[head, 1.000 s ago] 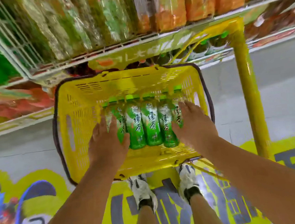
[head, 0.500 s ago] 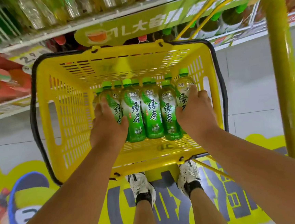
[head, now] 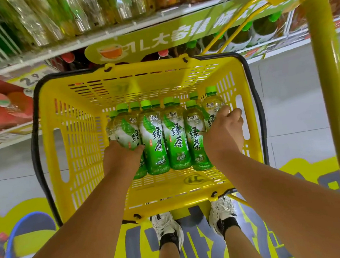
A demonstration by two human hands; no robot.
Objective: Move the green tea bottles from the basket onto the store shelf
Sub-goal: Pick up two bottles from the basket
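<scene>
Bottles of green tea (head: 155, 138) stand packed side by side in a tight cluster inside a yellow plastic shopping basket (head: 80, 149), green caps up and labels with large Chinese characters facing the camera; at least one more row of caps shows behind the front row. Both hands clamp the cluster from its two ends. The left hand (head: 122, 159) is curled round the lower body of the bottle at the left end, thumb lying across its label, the rest of its fingers hidden behind the bottles. The right hand (head: 224, 132) wraps the bottle at the right end (head: 212, 106), its fingers bent over the bottle's shoulder and the knuckles close to the basket's right wall. Whether the bottle bases touch the slotted basket floor or sit just above it cannot be told. The basket has a dark handle (head: 35, 140) folded down along its rim and sits in front of the person's legs, above two white sneakers (head: 167, 227) on a yellow and grey floor graphic (head: 196, 250). Beyond the basket's far rim, the store shelf (head: 115, 33) carries rows of larger drink bottles behind a white wire edge, with a green sign (head: 157, 41) below it. A yellow post (head: 329, 86) rises at the right.
</scene>
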